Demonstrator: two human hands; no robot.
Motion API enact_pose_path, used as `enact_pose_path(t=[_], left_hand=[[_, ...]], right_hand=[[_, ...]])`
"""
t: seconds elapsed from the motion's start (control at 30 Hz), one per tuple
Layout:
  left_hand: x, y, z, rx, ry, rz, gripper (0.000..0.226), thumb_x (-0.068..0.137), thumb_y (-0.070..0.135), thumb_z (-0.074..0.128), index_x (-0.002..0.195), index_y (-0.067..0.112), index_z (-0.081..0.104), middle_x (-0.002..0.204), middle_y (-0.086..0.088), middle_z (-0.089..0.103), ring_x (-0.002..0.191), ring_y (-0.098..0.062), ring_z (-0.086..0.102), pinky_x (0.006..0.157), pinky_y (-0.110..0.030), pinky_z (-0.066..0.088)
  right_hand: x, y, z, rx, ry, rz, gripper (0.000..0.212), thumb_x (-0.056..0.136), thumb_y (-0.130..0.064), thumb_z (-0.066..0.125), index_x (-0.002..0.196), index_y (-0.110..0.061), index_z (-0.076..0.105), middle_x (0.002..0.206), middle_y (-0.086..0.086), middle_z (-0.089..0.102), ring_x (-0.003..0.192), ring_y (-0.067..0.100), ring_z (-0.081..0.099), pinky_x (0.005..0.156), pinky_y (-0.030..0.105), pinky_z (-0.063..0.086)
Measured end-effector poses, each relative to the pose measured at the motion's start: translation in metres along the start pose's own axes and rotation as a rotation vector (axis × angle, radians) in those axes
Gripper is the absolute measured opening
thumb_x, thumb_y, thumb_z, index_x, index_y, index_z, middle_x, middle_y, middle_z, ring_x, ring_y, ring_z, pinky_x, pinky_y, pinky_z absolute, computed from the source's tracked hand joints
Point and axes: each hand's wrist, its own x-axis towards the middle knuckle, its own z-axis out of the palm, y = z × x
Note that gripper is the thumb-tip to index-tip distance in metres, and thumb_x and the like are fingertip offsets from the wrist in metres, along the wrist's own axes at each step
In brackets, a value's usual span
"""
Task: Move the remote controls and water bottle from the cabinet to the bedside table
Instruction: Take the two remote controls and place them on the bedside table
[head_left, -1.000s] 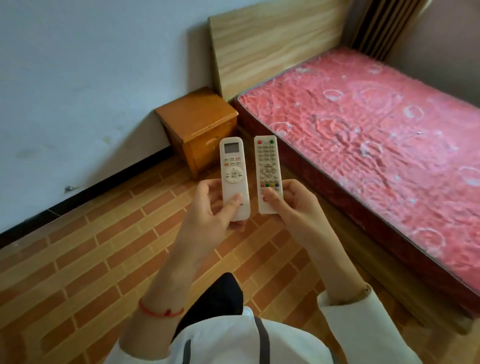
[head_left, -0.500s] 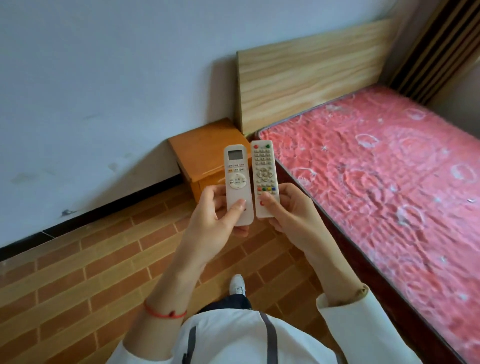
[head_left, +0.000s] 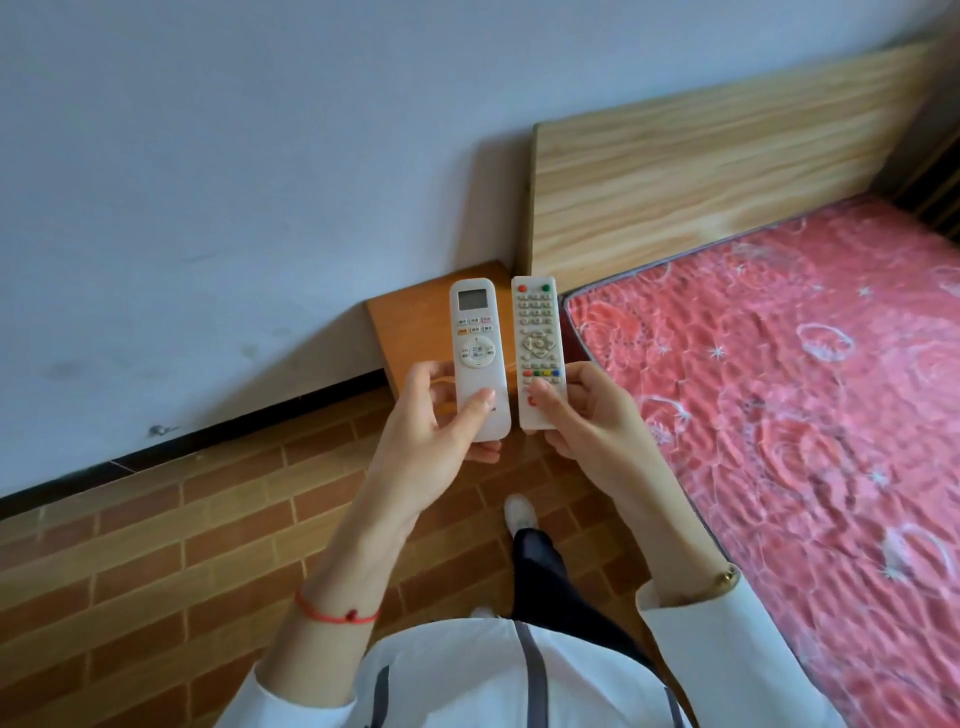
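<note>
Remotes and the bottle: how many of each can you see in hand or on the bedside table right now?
Remote with a screen: 1, in the left hand
Remote with coloured buttons: 1, in the right hand
Water bottle: 0 in view
On the bedside table: 0 visible
Total: 2

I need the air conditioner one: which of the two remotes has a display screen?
The remote in the left hand, the rounded white remote, has a grey screen on top. The remote in the right hand, the buttoned remote, has none.
</note>
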Motion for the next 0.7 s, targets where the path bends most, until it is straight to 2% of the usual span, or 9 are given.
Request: enact_pose_path(t=[0.33,0.4,0.6,0.7], left_hand=[[0.130,0.022,0.027,-0.008,0.164,-0.044,0.044,0.092,0.026,0.060,0.131,0.021,0.040,0.119,-0.001,0.063,0.074,-0.010,0.073,0.058,-0.020,0.057],[0.154,0.025,0.033,-0.012,0.195,-0.063,0.045,0.091,0.027,0.060,0.131,0.022,0.039,0.121,-0.001,0.062,0.075,-0.009,0.073,0.058,-0.020,0.057],[0.214,0.028,0.042,-0.066,0.271,-0.136,0.044,0.090,0.025,0.062,0.129,0.018,0.042,0.118,-0.004,0.066,0.077,-0.013,0.074,0.063,-0.028,0.061],[0.244,0.023,0.040,-0.070,0.302,-0.175,0.046,0.090,0.025,0.063,0.131,0.019,0.042,0.121,-0.004,0.066,0.082,-0.015,0.074,0.067,-0.034,0.062]], right_hand=[[0.160,0.000,-0.030,-0.039,-0.149,-0.010,0.033,0.090,-0.032,0.060,0.111,-0.007,0.054,0.101,0.009,0.072,0.065,-0.002,0.063,0.048,0.010,0.043],[0.190,0.001,-0.035,-0.049,-0.186,-0.003,0.034,0.090,-0.032,0.060,0.112,-0.006,0.053,0.103,0.010,0.072,0.062,-0.004,0.061,0.048,0.010,0.043],[0.265,0.004,-0.040,-0.076,-0.276,0.045,0.035,0.090,-0.032,0.060,0.114,-0.007,0.053,0.104,0.008,0.072,0.061,-0.002,0.062,0.048,0.010,0.043],[0.299,0.013,-0.030,-0.112,-0.303,0.092,0.033,0.091,-0.032,0.060,0.114,-0.010,0.053,0.105,0.006,0.072,0.070,0.004,0.067,0.050,0.011,0.044]])
